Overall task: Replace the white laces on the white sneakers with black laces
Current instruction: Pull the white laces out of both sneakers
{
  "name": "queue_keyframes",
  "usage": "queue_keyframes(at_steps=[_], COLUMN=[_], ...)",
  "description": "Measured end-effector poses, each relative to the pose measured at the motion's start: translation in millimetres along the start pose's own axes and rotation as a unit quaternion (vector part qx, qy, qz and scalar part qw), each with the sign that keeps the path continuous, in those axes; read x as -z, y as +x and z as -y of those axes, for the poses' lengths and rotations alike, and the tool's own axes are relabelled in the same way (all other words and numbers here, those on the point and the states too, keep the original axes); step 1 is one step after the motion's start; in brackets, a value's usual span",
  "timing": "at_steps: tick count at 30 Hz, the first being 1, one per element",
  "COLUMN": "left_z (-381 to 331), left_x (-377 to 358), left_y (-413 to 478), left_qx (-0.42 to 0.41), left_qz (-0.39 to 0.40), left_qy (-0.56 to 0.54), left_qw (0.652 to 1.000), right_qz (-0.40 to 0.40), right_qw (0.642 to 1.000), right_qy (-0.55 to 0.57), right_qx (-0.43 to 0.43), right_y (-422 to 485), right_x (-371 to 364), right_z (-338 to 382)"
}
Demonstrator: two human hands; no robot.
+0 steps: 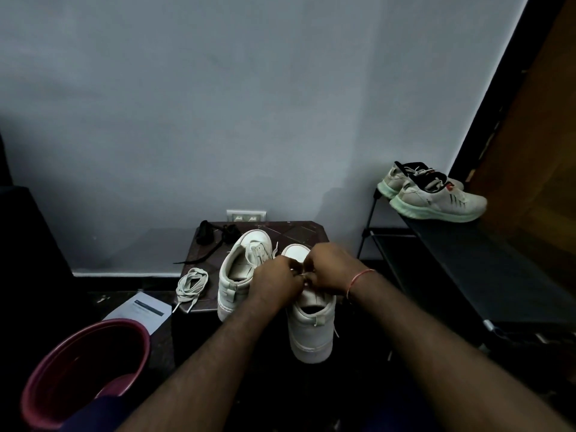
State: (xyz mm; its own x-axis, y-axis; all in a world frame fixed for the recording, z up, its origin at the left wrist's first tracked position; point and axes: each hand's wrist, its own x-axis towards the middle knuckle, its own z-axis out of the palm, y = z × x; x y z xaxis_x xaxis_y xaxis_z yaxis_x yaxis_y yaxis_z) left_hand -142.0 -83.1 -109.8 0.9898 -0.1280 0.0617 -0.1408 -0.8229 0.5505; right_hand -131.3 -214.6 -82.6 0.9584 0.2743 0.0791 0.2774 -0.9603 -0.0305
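Left white leather sneaker point(237, 275): seemingly unlaced, coiled white lace point(190, 283) beside. Right white sneaker point(311, 332): left hand point(276, 282), right hand point(330, 269) pinching threaded lace point(275, 251). Black laces point(215, 235): unused.

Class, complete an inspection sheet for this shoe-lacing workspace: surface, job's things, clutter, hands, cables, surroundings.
Surface: small dark brown tiled table, holding both sneakers.
Job's things: left white sneaker and right white sneaker side by side, heels nearest; coiled loose white lace at the table's left edge; black laces bunched at back left.
Clutter: maroon plastic tub and printed paper sheet on the floor, left.
Hands: left hand and right hand pinch the fitted white lace on the right white sneaker.
Cables: nothing seen.
Surroundings: grey wall, white socket plate; black shoe rack, right, bearing pale green-soled running shoes.
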Motion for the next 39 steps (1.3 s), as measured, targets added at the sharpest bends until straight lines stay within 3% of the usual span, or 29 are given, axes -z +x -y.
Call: queue_keyframes(at_steps=[2, 4, 5, 6, 7, 8, 9, 10, 11, 13, 14, 15, 17, 19, 21, 23, 24, 25, 27, 28, 29, 30, 32, 35, 36, 39], left_z=[-0.7, -1.1, -1.2, -1.4, -1.9, -2.3, -2.5, -3.1, -3.4, -3.2, -2.9, -2.8, -2.9, -2.2, -1.8, -1.2, -1.3, -1.5, -2.7, -2.6, -2.8, -3.3, -1.9, 0.0, 0.1, 2.1], left_x=[-0.6, -0.8, -0.5, -0.6, -0.2, -0.5, -0.4, -0.1, 0.4, 1.4, 1.9, 2.1, 2.7, 3.2, 3.5, 2.5, 2.3, 2.2, 1.9, 1.5, 0.4, 0.5, 0.3, -0.7, -1.4, -4.4], left_y=[-1.0, -2.1, -2.0, -1.9, -1.4, -1.7, -1.7, -1.9, -2.1, -1.9, -1.8, -2.4, -2.8, -3.3, -4.1, -3.6, -3.4, -3.3, -3.4, -3.1, -3.4, -3.3, -3.7, -3.7, -3.4, -3.3], left_qx=[-0.002, 0.000, 0.005, 0.011, 0.016, 0.018, 0.018, 0.017, 0.018, 0.021, 0.021, 0.020, 0.021, 0.025, 0.027, 0.028, 0.029, 0.031, 0.032, 0.031, 0.029, 0.025, 0.023, 0.028, 0.029, 0.025], left_qz=[-0.010, -0.021, -0.024, -0.025, -0.023, -0.020, -0.018, -0.015, -0.012, -0.008, -0.005, -0.001, 0.004, 0.002, 0.000, -0.002, -0.006, -0.011, -0.019, -0.022, -0.024, -0.025, -0.025, -0.023, -0.022, -0.027], left_qy=[0.006, 0.007, 0.002, -0.004, -0.010, -0.013, -0.015, -0.015, -0.016, -0.019, -0.018, -0.017, -0.016, -0.017, -0.015, -0.018, -0.022, -0.026, -0.024, -0.022, -0.021, -0.022, -0.026, -0.023, -0.020, -0.018], left_qw=[1.000, 1.000, 1.000, 1.000, 1.000, 1.000, 1.000, 1.000, 1.000, 1.000, 1.000, 1.000, 1.000, 1.000, 1.000, 0.999, 0.999, 0.999, 0.999, 0.999, 0.999, 0.999, 0.999, 0.999, 0.999, 0.999], right_qz=[-0.033, -0.132, -0.185, -0.232, -0.247, -0.249, -0.249, -0.249, -0.246, -0.211, -0.166, -0.112, -0.045, -0.015, -0.012, -0.084, -0.140, -0.190, -0.236, -0.236, -0.239, -0.240, -0.253, -0.269, -0.255, -0.153], right_qw=[0.999, 0.966, 0.899, 0.770, 0.617, 0.504, 0.470, 0.515, 0.618, 0.861, 0.935, 0.975, 0.998, 1.000, 1.000, 0.990, 0.965, 0.916, 0.755, 0.691, 0.641, 0.619, 0.609, 0.683, 0.688, 0.605], right_qy=[0.041, 0.215, 0.382, 0.569, 0.719, 0.802, 0.821, 0.795, 0.721, 0.445, 0.303, 0.185, 0.036, -0.019, 0.002, 0.114, 0.204, 0.325, 0.572, 0.642, 0.685, 0.701, 0.712, 0.650, 0.653, 0.766], right_qx=[-0.006, -0.058, -0.113, -0.171, -0.203, -0.204, -0.206, -0.202, -0.193, -0.128, -0.080, -0.042, -0.005, 0.007, 0.019, -0.022, -0.081, -0.140, -0.218, -0.234, -0.251, -0.260, -0.241, -0.197, -0.188, -0.155], right_y=[1.4, 1.5, 1.1, 0.0, -1.1, -3.3, -5.3, -5.5, -5.0, -4.3, -3.3, -3.5, -3.4, -1.9, 2.3, 7.2, 7.6, 8.0, 5.7, 4.0, 0.8, 0.9, 1.9, 6.2, 8.5, 5.1], right_x=[-7.1, -8.6, -2.3, 7.8, 18.7, 27.8, 35.9, 39.6, 39.8, 30.8, 24.3, 17.9, 6.3, -4.3, -11.3, -9.9, -6.0, -2.7, -0.1, -0.1, -0.8, -2.6, -2.6, -1.2, -1.9, 1.8], right_z=[-4.9, -6.8, -8.5, -11.0, -14.2, -17.3, -19.1, -20.2, -19.1, -13.5, -11.3, -8.9, -4.8, -0.4, -1.5, -10.1, -13.1, -16.3, -14.1, -9.8, -6.5, -4.0, 3.0, 15.0, 16.9, 22.0])
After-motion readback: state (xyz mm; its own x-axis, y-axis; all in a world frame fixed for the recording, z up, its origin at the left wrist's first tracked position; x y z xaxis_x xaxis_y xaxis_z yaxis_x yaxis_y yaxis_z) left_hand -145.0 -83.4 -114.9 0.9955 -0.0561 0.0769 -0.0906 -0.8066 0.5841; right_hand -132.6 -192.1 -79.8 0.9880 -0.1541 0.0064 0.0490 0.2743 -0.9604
